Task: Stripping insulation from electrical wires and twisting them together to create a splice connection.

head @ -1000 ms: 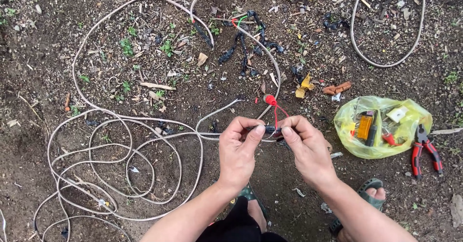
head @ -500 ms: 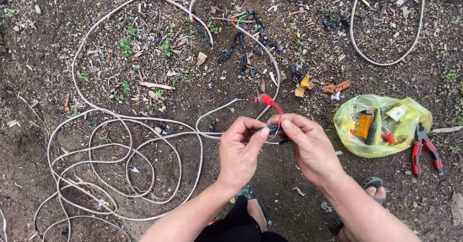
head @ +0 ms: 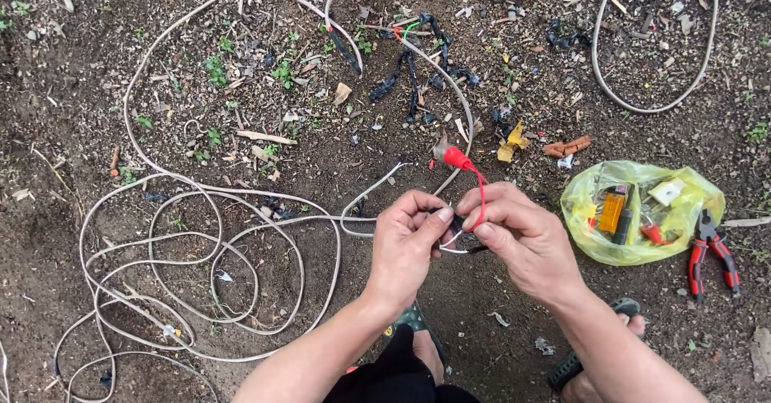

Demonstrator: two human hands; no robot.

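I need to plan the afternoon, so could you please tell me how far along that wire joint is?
Done, it seems: black tape scraps lie on the soil and the red wire is freed from the cable. In hand: the left hand and right hand pinch the wire ends together. Left: the joint looks bare, and the pliers and the yellow bag lie aside.

To the right of my right hand [head: 526, 238], a crumpled, translucent yellow plastic bag [head: 590, 238] lies on the dirt, just beside the red-handled pliers [head: 711, 254]. Through it I see a small orange rectangular pack [head: 613, 212] lying next to a dark narrow piece and, nearer its upper right, a small whitish square packet [head: 666, 192]. No signs or screens are in sight.
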